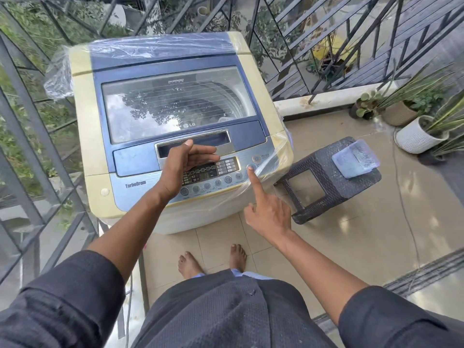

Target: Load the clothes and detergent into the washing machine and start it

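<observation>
So the washing machine [175, 126] sits in the middle of the frame, lid [177, 104] already down, and through the glass you can just make out something dark in the drum, probably the clothes but it's too murky to be sure. Looks like we're at the start step. The right hand [270, 217] at lower centre-right has its index finger stretched out with the tip on the round button [251, 167] at the right end of the control panel [213, 175], just under the power button [256, 159]; the other fingers are curled in, gripping nothing. The left hand [182, 167] hovers over the middle of the panel, fingers loose and open, holding nothing.

Tip for this bit: there's plastic wrap [273, 156] over that corner, so press straight down and firm, one clean push, then check the display actually lights up or changes. An empty-looking plastic container [355, 158] sits on the stool [329, 177] at right
</observation>
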### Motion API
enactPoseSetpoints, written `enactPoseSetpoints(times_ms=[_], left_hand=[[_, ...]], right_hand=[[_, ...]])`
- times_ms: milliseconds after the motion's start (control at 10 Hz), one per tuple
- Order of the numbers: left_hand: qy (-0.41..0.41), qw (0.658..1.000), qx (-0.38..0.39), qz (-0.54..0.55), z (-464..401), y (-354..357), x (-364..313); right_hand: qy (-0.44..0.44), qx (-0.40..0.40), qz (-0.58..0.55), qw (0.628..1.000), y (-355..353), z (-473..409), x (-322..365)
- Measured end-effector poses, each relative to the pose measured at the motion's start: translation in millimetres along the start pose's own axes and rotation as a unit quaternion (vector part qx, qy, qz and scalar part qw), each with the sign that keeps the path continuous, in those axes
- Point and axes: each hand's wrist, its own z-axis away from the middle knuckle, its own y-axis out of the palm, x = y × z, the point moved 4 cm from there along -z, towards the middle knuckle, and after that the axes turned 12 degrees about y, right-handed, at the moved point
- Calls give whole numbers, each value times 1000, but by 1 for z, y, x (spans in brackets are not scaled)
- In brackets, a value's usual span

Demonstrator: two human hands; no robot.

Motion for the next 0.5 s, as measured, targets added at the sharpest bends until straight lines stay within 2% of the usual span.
enactPoseSetpoints(times_ms=[300,500], left_hand=[[3,1000,-9,-7,2,1,1],[-18,999,38,-11,-5,4,-9]], right_hand=[[-60,-40,-32,997,-15,-3,34],[-151,-111,-29,982,-41,-13,63]])
